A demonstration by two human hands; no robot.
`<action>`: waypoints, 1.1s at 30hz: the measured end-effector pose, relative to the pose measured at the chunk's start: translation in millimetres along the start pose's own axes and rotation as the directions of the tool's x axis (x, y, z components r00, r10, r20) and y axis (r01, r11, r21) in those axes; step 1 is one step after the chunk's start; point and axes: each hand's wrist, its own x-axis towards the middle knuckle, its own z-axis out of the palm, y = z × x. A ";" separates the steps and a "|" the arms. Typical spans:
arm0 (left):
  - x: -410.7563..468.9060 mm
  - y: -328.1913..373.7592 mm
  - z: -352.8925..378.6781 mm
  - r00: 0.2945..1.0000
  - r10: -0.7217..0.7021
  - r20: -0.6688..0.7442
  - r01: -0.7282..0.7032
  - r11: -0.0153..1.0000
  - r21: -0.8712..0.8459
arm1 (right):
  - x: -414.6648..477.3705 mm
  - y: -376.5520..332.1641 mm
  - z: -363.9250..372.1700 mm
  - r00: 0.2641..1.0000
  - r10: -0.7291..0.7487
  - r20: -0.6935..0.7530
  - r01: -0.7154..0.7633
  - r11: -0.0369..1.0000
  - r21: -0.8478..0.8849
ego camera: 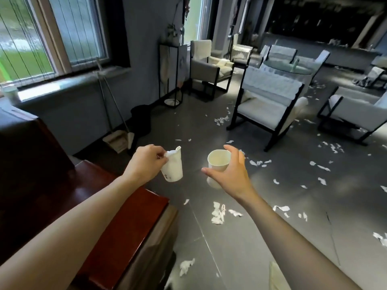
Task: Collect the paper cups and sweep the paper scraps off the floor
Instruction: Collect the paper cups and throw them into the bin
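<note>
We see a dark grey floor (272, 237) made of big tiles. Little white paper scraps (218, 213) lie all over it, some near us and many more around the chairs. A rocking chair (266, 105) with white cushions stands in the middle, with another chair (354, 114) to its right. A broom (130, 139) and a dustpan (116, 141) stand by the wall, just beside a black thing (142, 120) we cannot make out.
</note>
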 end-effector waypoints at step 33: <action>615.1 -127.6 131.7 0.830 -0.481 -0.282 0.502 0.865 0.001 | 758.3 115.1 171.0 0.771 -0.294 0.565 0.291 0.952 0.099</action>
